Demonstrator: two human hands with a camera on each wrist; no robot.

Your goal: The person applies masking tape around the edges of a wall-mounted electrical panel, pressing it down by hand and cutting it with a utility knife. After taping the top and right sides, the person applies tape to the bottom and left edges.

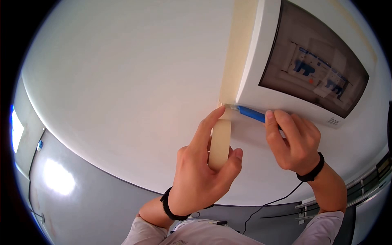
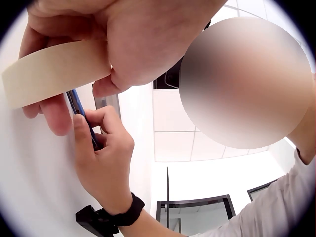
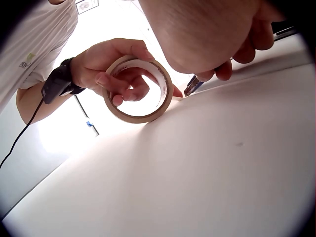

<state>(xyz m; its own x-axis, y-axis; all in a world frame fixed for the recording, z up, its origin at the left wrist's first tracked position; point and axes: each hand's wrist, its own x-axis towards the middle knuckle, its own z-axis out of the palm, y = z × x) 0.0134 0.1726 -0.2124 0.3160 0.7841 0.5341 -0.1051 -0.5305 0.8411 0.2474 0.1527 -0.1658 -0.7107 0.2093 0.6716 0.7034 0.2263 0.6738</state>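
My left hand (image 1: 194,173) grips a roll of masking tape (image 1: 221,145), its fingers passing through the ring in the right wrist view. The left index fingertip presses near the lower end of a tape strip (image 1: 239,36) that runs up the wall beside a white breaker box (image 1: 250,67). In my right hand (image 1: 297,141) is a blue utility knife (image 1: 252,114), pinched between thumb and fingers. Its blade end points left, right at the tape just under the box's lower left corner. The left wrist view shows the knife (image 2: 79,108) partly hidden behind the tape roll (image 2: 59,74).
The breaker box has a dark see-through cover (image 1: 281,77) with switches behind it. More tape (image 1: 355,24) runs along its far side. White wall (image 1: 130,81) spreads left of the strip. A thin black cable (image 1: 269,202) hangs from the right wrist; metal rails (image 1: 363,183) stand lower right.
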